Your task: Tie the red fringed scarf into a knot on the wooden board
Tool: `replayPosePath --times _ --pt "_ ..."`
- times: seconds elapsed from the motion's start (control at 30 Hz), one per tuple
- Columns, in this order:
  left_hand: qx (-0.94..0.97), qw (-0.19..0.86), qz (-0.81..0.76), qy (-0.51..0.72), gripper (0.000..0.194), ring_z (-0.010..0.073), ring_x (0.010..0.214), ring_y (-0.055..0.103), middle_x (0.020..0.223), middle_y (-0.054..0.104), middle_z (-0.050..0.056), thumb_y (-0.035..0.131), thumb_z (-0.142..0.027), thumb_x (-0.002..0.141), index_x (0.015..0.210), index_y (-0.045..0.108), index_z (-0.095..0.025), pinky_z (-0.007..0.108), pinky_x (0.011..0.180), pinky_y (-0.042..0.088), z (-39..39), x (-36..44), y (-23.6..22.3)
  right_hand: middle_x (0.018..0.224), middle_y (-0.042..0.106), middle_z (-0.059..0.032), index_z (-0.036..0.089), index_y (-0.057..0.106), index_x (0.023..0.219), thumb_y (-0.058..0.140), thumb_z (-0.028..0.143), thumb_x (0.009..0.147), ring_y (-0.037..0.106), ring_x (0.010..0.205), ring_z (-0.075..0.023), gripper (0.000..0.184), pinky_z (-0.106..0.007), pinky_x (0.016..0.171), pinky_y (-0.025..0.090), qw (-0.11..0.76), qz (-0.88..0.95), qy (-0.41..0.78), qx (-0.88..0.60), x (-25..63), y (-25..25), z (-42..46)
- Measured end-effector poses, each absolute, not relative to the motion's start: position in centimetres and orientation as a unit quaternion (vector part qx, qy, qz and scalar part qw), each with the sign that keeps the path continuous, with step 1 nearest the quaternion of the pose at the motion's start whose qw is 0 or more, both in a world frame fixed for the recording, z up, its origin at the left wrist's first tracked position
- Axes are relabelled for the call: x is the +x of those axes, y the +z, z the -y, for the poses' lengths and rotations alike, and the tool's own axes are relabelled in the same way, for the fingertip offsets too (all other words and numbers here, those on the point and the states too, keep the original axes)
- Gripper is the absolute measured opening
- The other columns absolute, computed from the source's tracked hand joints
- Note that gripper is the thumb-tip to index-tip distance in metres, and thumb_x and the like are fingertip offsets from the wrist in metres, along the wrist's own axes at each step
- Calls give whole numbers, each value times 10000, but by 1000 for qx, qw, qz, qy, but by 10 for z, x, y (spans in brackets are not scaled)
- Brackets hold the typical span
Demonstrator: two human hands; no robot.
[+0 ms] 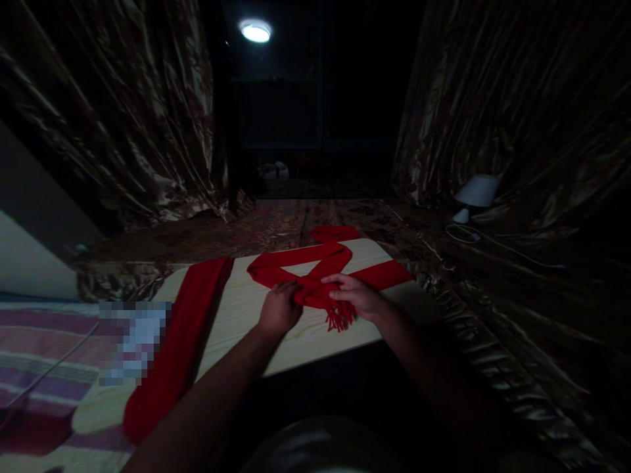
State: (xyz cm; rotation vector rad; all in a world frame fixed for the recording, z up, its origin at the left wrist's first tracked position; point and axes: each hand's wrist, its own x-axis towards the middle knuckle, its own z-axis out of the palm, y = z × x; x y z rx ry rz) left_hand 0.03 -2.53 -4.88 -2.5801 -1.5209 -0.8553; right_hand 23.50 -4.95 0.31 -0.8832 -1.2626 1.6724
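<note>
A red scarf [314, 291] with a fringed end lies looped across a pale wooden board [246, 315]. My left hand [280, 307] is closed on the scarf, its fingers curled over the fabric. Around the fringed end, my right hand [362, 297] pinches the cloth between thumb and fingers, and the tassels [340, 318] hang below it. A stretch of red fabric [389, 274] runs out to the right of my right hand. Along the board's left side lies a long folded red cloth [197, 309]; whether it joins the scarf I cannot tell.
More red fabric [336, 234] sits past the board's far edge on a patterned cover [280, 223]. A small white lamp [478, 190] with a cord stands at the right. Striped bedding [44, 355] is at the left, and patterned curtains [172, 144] hang behind.
</note>
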Motion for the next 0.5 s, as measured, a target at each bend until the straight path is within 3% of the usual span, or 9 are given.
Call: replayPosePath --times 0.2,0.5 --pt "-822 -7 492 -286 491 256 1182 614 1312 651 120 570 -197 796 1275 661 -142 361 1048 472 19 1 -44 575 594 71 152 630 1047 738 276 677 443 369 -61 405 -184 378 312 385 529 646 -393 238 5 46" --pt "-827 -11 489 -277 499 255 1226 595 1291 662 135 581 -163 769 1257 672 -119 353 1076 460 16 0 -53 631 596 61 173 555 1024 693 380 775 446 363 -54 351 -169 351 312 277 566 674 -386 253 14 56"
